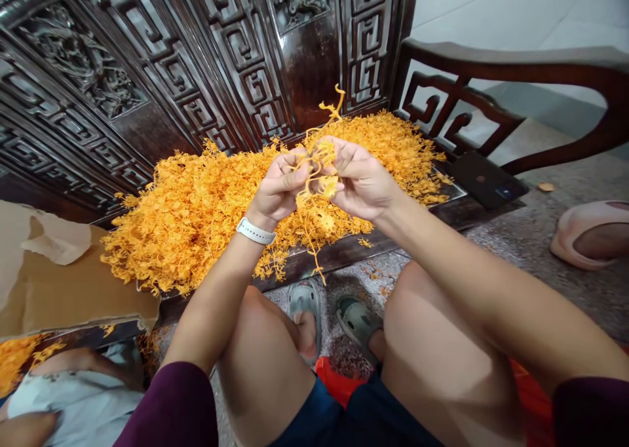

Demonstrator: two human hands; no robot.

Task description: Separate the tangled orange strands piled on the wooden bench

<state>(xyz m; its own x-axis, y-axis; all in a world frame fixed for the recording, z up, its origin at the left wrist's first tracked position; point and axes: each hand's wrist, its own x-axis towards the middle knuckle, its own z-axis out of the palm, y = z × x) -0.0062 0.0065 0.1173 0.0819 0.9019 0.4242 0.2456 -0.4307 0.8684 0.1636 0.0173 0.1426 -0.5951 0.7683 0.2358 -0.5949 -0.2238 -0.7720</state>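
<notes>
A branching orange plastic piece [324, 221] hangs between my two hands, with one thin stem rising above them and another dangling below. My left hand [282, 185], with a pale watch band on its wrist, pinches the piece from the left side. From the right, my right hand [361, 178] has its fingers closed on the same piece. Behind and under both hands lies a large heap of similar orange pieces [196, 217], spread along a dark wooden bench seat [339, 255].
Carved dark wood forms the bench back [314, 73]. A cardboard box [73, 290] stands at the left, near another person's arm and clothing. A dark phone or tablet [486, 178] lies on the bench's right end by the armrest [515, 60]. Another foot in a pink shoe [570, 237] shows at right.
</notes>
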